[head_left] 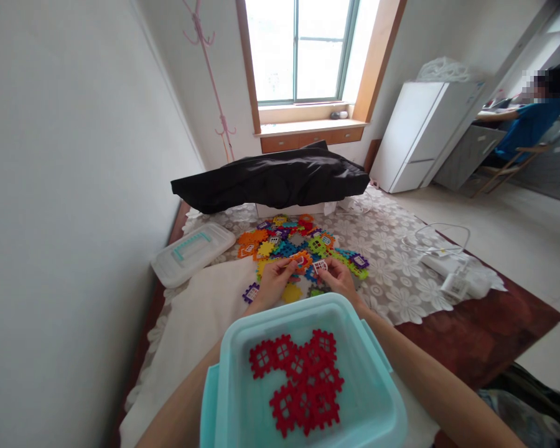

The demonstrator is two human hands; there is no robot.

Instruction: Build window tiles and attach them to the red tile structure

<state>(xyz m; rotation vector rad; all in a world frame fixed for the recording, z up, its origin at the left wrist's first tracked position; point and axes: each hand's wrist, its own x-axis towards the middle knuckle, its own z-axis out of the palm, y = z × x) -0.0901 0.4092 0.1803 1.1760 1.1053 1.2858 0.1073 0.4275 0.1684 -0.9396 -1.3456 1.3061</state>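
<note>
My left hand point(274, 281) and my right hand point(338, 277) are close together above a spread of colourful interlocking plastic window tiles point(298, 244). My left fingers pinch an orange tile point(300, 261). My right fingers pinch a small white-framed tile point(320, 266), and the two tiles nearly meet. Nearest my body stands a turquoise plastic box point(233, 351) between my forearms. Several red tiles point(298, 379), joined together, lie inside it. A yellow tile point(292, 293) and a purple tile point(251, 292) lie just below my hands.
A white plastic lid or tray point(191, 252) lies left of the tiles, beside a wall. Lace cloth point(392, 267) covers the surface, with a black cloth bundle point(270, 180) behind. A cable and white device point(455, 277) lie right. A seated person point(529, 124) works far off.
</note>
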